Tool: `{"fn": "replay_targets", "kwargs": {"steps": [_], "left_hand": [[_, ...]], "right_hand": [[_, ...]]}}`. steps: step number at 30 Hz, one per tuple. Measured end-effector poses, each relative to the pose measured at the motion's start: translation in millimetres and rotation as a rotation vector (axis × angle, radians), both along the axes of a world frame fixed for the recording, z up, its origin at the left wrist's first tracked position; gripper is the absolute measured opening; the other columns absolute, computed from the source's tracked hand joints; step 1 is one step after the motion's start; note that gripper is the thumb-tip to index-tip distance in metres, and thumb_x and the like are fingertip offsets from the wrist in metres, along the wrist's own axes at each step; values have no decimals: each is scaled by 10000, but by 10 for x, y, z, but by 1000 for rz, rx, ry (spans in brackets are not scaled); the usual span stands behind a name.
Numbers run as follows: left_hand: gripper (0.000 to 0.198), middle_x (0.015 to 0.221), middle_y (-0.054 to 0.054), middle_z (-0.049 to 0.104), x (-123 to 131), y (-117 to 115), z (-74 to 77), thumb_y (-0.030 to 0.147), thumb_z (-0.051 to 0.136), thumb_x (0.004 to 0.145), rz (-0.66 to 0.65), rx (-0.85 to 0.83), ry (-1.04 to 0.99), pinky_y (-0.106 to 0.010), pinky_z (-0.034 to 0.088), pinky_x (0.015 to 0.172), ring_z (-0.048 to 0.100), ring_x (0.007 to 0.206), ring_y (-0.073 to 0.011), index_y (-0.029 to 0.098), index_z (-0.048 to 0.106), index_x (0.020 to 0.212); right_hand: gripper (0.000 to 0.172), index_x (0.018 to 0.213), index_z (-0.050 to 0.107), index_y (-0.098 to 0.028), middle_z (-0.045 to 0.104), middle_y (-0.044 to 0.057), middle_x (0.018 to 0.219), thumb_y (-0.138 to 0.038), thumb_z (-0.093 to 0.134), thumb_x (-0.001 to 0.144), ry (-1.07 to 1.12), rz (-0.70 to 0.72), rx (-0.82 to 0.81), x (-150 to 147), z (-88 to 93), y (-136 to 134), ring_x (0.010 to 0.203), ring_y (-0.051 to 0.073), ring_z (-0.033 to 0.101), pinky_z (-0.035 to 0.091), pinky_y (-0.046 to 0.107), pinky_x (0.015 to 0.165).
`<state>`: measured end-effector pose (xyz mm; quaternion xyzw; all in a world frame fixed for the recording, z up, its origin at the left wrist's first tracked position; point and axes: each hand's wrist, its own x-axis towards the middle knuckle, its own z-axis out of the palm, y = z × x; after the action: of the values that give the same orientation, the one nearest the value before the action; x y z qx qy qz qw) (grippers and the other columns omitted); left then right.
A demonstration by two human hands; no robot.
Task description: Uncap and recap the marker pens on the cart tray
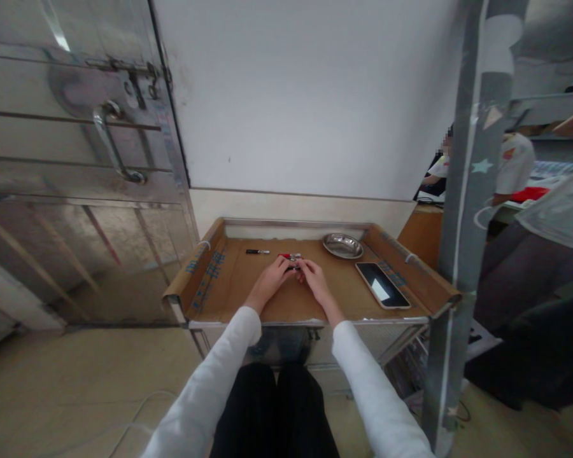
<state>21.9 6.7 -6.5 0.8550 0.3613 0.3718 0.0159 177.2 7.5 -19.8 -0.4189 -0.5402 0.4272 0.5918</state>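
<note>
Both hands meet above the middle of a cardboard-lined bench (239, 286). My left hand (273, 278) is closed, its fingertips pinching one end of a small dark piece (293, 268) whose kind is too small to make out. From the other side, the closed fingers of my right hand (314, 277) grip the same piece. Just beyond the fingertips lies a small red item with a silvery end (286, 256), partly hidden by the hands. Farther left rests a slim black item with a silvery end (258, 252).
A shallow steel dish (342, 253) stands at the back right, with a phone (382, 286) lying in front of it. Cardboard-wrapped sides border the bench. A metal door (76, 254) is on the left, a grey post (472, 191) on the right. People are beyond the post.
</note>
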Motion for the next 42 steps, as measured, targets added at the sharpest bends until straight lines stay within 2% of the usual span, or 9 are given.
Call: {"fn": "replay_targets", "kwargs": {"steps": [2,5,9,14,17,21,27,34,42], "left_hand": [[217,1038,-65,581,0,6,-6,286,488,888,22,50,-67,-315,490,856,594,974,-177,192,532,1079],[259,1095,-74,603,-18,36,-24,273,467,898,67,110,-214,-352,477,924,581,1040,-182,196,517,1140],[289,1173,-67,609,-18,62,-41,250,400,924,-59,107,-206,-328,479,960,583,1081,-154,209,516,1186],[306,1185,-82,604,-3,60,-32,265,429,913,-42,111,-218,-338,472,979,561,1124,-160,197,515,1199],[310,1224,-88,585,-8,63,-36,260,431,910,-17,98,-269,-352,463,993,553,1140,-162,196,512,1203],[297,1268,-83,564,-7,46,-40,237,409,917,-101,59,-230,-343,453,1004,545,1158,-154,201,530,1186],[316,1157,-79,607,-3,35,-21,220,468,890,-75,15,-280,-326,482,943,586,1066,-151,205,500,1204],[184,1005,-48,562,-6,112,-75,198,516,865,-51,-8,-281,-291,492,867,577,950,-139,198,579,1037],[174,976,-47,564,-26,4,7,259,475,895,81,72,-410,-280,473,873,574,939,-141,208,599,1007]], "right_hand": [[299,776,660,-174,589,-29,572,-456,656,678,133,72,-42,-2,-2,-3,481,88,476,354,222,476],[276,790,671,-173,646,-7,666,-387,717,621,345,55,-107,23,-19,13,531,78,510,384,216,508],[217,757,669,-170,651,-7,652,-315,735,609,489,-12,-148,50,-29,29,557,76,535,422,212,548],[272,819,679,-162,659,5,691,-338,741,620,433,139,-161,19,-8,-7,558,75,528,411,211,530],[299,825,680,-166,651,-1,679,-362,747,609,413,156,-170,13,-1,-24,554,77,518,398,210,518],[290,812,676,-172,633,-13,661,-374,737,613,383,155,-168,18,-3,-29,547,75,506,380,208,511],[291,792,663,-171,621,-17,646,-390,723,610,340,131,-170,9,12,-39,535,76,493,359,211,501],[268,783,669,-165,645,-12,662,-362,728,612,340,183,-152,14,-10,-39,547,77,522,377,203,503],[252,823,649,-185,709,73,835,-397,513,822,442,63,-190,80,-57,67,820,183,665,513,332,781]]}}
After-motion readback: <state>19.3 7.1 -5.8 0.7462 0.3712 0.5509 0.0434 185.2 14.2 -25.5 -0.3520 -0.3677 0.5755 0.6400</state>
